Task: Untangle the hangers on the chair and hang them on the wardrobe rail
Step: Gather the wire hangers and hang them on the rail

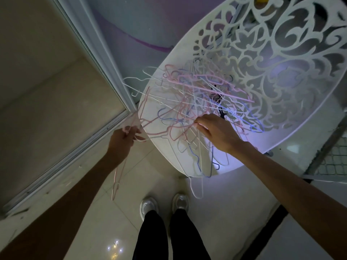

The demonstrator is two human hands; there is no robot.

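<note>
— Where the tangle of hangers [195, 102] lies, what bears it?

— A white chair [262, 59], its seat at the middle of the frame and its cut-out scrollwork back filling the upper right. Thin pink, white and blue wire hangers are heaped on the seat, knotted through one another; some spill over the seat's lower edge and left rim.

— And the hands?

— The right hand [216, 133], just right of centre, reaches into the pile from below, its fingertips pinching a pink wire at the near side of the heap. The left hand [122, 140], left of centre and just off the seat's rim, has its fingers curled round pink hangers [117, 177] that run up toward the tangle and hang down past the wrist.

— What surrounds them?

— A pale tiled floor [105, 218] below, two light shoes [165, 205] with dark trouser legs at the bottom centre, and a sliding door frame [97, 59] slanting across the upper left.
</note>
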